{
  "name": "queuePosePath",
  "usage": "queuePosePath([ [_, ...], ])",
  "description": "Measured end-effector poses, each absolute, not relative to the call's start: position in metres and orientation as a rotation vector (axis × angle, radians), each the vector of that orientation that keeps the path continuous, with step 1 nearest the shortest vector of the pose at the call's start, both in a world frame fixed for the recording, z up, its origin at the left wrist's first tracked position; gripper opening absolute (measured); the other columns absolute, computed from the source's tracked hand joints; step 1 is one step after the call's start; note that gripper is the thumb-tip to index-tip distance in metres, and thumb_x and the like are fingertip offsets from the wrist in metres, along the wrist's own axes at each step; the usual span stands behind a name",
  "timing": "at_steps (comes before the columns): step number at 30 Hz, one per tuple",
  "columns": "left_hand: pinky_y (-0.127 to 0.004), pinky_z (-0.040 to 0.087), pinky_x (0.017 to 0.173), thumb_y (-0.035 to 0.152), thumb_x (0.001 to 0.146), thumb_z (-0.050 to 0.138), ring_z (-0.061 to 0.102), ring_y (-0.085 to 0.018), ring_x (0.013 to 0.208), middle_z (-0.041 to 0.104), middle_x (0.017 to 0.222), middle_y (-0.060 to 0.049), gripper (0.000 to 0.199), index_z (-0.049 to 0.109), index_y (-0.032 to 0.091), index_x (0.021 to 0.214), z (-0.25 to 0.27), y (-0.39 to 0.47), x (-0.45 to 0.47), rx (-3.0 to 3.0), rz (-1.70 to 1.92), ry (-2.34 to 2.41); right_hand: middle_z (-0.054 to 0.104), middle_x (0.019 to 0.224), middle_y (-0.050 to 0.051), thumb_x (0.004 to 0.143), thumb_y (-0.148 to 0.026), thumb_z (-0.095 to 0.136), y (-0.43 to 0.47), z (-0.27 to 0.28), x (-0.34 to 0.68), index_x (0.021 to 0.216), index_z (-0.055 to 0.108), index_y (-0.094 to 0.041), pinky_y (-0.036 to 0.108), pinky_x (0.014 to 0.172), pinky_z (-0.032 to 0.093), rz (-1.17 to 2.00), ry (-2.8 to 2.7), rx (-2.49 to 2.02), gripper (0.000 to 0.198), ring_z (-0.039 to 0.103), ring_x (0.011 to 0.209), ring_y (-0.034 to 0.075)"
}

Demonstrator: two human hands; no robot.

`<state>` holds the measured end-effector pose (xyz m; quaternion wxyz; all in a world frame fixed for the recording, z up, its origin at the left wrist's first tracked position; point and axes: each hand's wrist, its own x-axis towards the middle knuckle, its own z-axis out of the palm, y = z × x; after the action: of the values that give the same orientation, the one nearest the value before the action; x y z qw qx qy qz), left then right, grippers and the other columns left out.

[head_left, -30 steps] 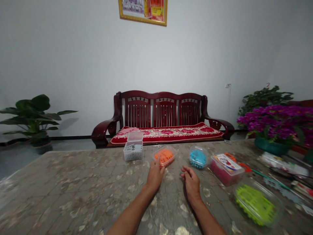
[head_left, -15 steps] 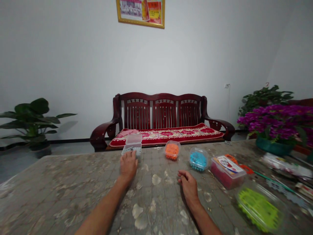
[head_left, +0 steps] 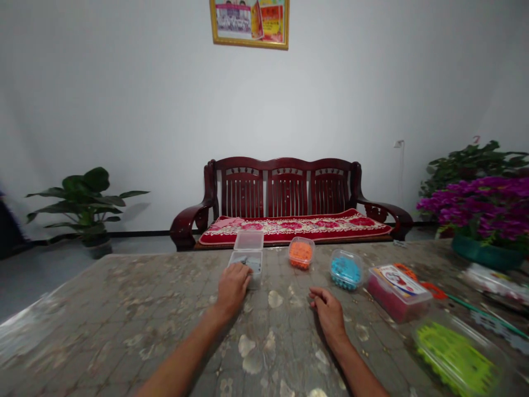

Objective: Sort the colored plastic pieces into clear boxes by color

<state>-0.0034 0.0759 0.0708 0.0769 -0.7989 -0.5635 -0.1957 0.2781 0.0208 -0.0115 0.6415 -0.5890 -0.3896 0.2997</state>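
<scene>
My left hand (head_left: 235,286) is closed on the near rim of a clear plastic box (head_left: 255,280), its fingertips reaching inside. Small grey pieces (head_left: 253,263) lie in the box, and its hinged lid (head_left: 249,240) is folded back, away from me. Some of the left fingers and the thumb are hidden behind the hand. On the patterned tablecloth rests my right hand (head_left: 328,314), fingers loosely bent and a little apart, with nothing visible in them. Beyond it stand a tub of orange pieces (head_left: 301,253) and a tub of blue pieces (head_left: 346,271).
To the right are a lidded box of dark red contents (head_left: 394,298), a tub of green pieces (head_left: 454,353), orange scissor-like handles (head_left: 435,290) and a pot of purple flowers (head_left: 475,248). A wooden sofa (head_left: 285,187) stands past the table's far edge.
The view has turned slightly left. The clear box with grey pieces has come nearer to me and a little right, together with my left hand. My right hand stays nearly in place.
</scene>
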Motion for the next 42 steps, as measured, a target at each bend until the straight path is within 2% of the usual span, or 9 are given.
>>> queuePosePath([
  [8, -0.043, 0.047, 0.098, 0.023, 0.094, 0.06, 0.064, -0.029, 0.11, 0.072, 0.114, -0.007, 0.023, 0.071, 0.028, 0.113, 0.059, 0.002, 0.004, -2.714, -0.867, -1.429, 0.079, 0.113, 0.013, 0.068, -0.065, 0.07, 0.023, -0.008, 0.264, 0.105, 0.078, -0.021, 0.044, 0.089, 0.056, 0.805, -0.944, -1.265, 0.058, 0.073, 0.103, 0.032],
  [14, -0.058, 0.027, 0.125, 0.028, 0.074, 0.08, 0.03, -0.039, 0.155, 0.039, 0.164, -0.016, 0.096, 0.034, 0.021, 0.157, 0.034, 0.013, -0.023, -2.589, -1.305, -1.634, 0.075, 0.124, 0.018, 0.074, -0.085, 0.054, 0.053, 0.025, 0.231, 0.113, 0.074, -0.02, 0.043, 0.089, 0.055, 1.08, -0.934, -1.195, 0.078, 0.072, 0.11, 0.03],
  [18, -0.055, 0.026, 0.127, 0.022, 0.067, 0.082, 0.025, -0.039, 0.157, 0.027, 0.169, -0.021, 0.114, 0.02, 0.017, 0.163, 0.018, 0.026, -0.031, -2.667, -1.447, -1.937, 0.078, 0.112, 0.016, 0.082, -0.087, 0.04, 0.075, 0.051, 0.211, 0.107, 0.076, -0.021, 0.044, 0.093, 0.053, 1.102, -1.022, -1.138, 0.079, 0.07, 0.112, 0.029],
  [22, -0.048, 0.037, 0.121, 0.02, 0.077, 0.072, 0.044, -0.032, 0.149, 0.039, 0.164, -0.02, 0.11, 0.005, 0.018, 0.165, 0.009, 0.025, -0.025, -2.771, -1.667, -2.087, 0.079, 0.104, 0.01, 0.083, -0.087, 0.039, 0.071, 0.065, 0.2, 0.11, 0.076, -0.023, 0.047, 0.102, 0.048, 0.989, -1.035, -1.049, 0.079, 0.069, 0.112, 0.029],
  [27, -0.046, 0.048, 0.113, 0.015, 0.072, 0.071, 0.061, -0.032, 0.134, 0.058, 0.151, -0.017, 0.106, 0.017, 0.017, 0.163, 0.009, 0.028, -0.021, -2.745, -1.689, -2.173, 0.078, 0.101, 0.009, 0.081, -0.071, 0.061, 0.048, 0.074, 0.204, 0.095, 0.08, -0.021, 0.045, 0.106, 0.046, 0.895, -1.45, -1.023, 0.056, 0.067, 0.107, 0.029],
  [30, -0.042, 0.057, 0.102, 0.013, 0.074, 0.068, 0.071, -0.029, 0.12, 0.067, 0.14, -0.016, 0.095, 0.029, 0.019, 0.16, 0.018, 0.036, -0.034, -2.791, -1.827, -2.16, 0.073, 0.122, 0.011, 0.076, -0.052, 0.074, 0.041, 0.074, 0.205, 0.094, 0.079, -0.022, 0.048, 0.11, 0.042, 0.701, -1.713, -1.113, 0.035, 0.063, 0.119, 0.03],
  [36, -0.047, 0.031, 0.126, 0.034, 0.091, 0.061, 0.043, -0.028, 0.15, 0.049, 0.159, -0.013, 0.058, 0.054, 0.02, 0.146, 0.059, 0.049, -0.052, -2.683, -1.799, -1.996, 0.054, 0.152, 0.014, 0.082, -0.028, 0.07, 0.033, 0.068, 0.199, 0.107, 0.073, -0.021, 0.052, 0.12, 0.031, 0.492, -2.048, -1.298, 0.026, 0.043, 0.146, 0.031],
  [39, -0.049, 0.023, 0.128, 0.047, 0.087, 0.07, 0.025, -0.031, 0.158, 0.03, 0.17, -0.011, 0.071, 0.05, 0.022, 0.151, 0.075, 0.052, -0.043, -3.046, -1.126, -1.563, 0.048, 0.157, 0.017, 0.087, -0.033, 0.067, 0.032, 0.067, 0.196, 0.132, 0.064, -0.02, 0.053, 0.121, 0.029, 0.376, -2.161, -1.336, 0.047, 0.038, 0.148, 0.032],
  [42, -0.049, 0.026, 0.127, 0.05, 0.084, 0.076, 0.025, -0.033, 0.158, 0.031, 0.169, -0.014, 0.08, 0.048, 0.023, 0.153, 0.077, 0.057, -0.034, -3.169, -0.703, -1.387, 0.039, 0.163, 0.02, 0.09, -0.041, 0.066, 0.032, 0.067, 0.196, 0.15, 0.05, -0.018, 0.057, 0.121, 0.028, 0.3, -2.275, -1.39, 0.066, 0.032, 0.151, 0.037],
])
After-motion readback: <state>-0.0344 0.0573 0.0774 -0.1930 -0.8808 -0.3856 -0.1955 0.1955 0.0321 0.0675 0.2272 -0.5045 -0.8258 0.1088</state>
